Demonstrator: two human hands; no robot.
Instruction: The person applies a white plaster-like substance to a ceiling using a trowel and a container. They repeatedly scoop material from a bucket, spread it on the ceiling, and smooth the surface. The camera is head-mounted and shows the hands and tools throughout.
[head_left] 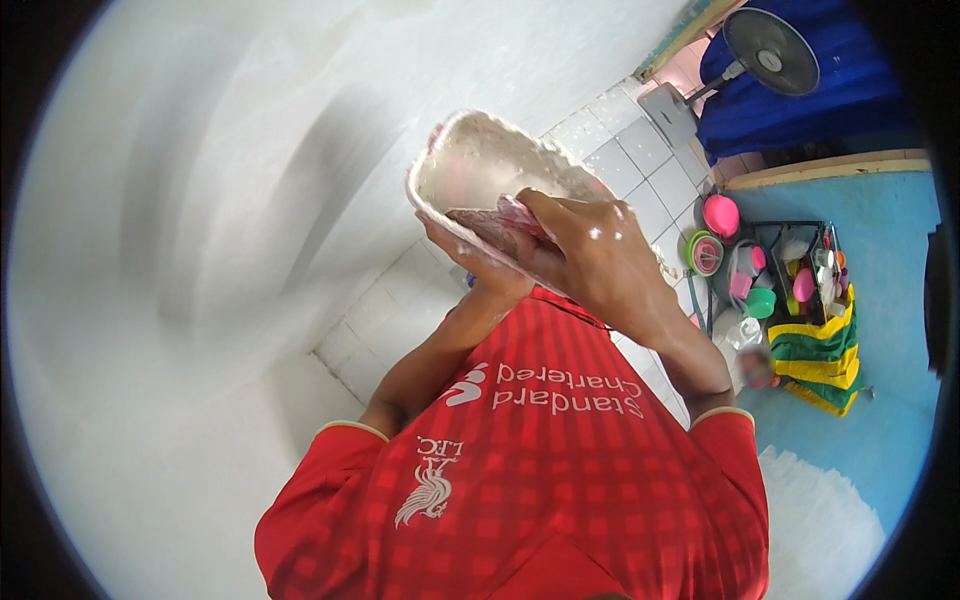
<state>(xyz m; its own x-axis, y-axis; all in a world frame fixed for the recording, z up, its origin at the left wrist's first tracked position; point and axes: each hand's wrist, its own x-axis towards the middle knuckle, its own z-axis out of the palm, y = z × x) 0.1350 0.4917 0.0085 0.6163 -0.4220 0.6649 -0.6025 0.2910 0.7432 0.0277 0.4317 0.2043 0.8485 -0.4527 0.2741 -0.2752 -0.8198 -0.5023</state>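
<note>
A tub with an uneven rim [418,178], smeared with whitish paste inside and out, is tilted in front of my chest. My left hand [492,272] supports it from below, fingers closed against its near side. Over the near edge reaches my right hand [600,250], gripping a flat, pinkish scraper [482,222] coated in the same paste. The scraper's blade lies across the opening of the tub. White specks dot the back of my right hand. Part of the scraper and most of my left fingers are hidden.
A pale white wall [200,200] fills the left side. White floor tiles [645,150] run below. At right stand a fan [770,55], pink bowls [720,215], a dish rack [800,250] and a yellow-green cloth [820,350] by a blue wall [890,230].
</note>
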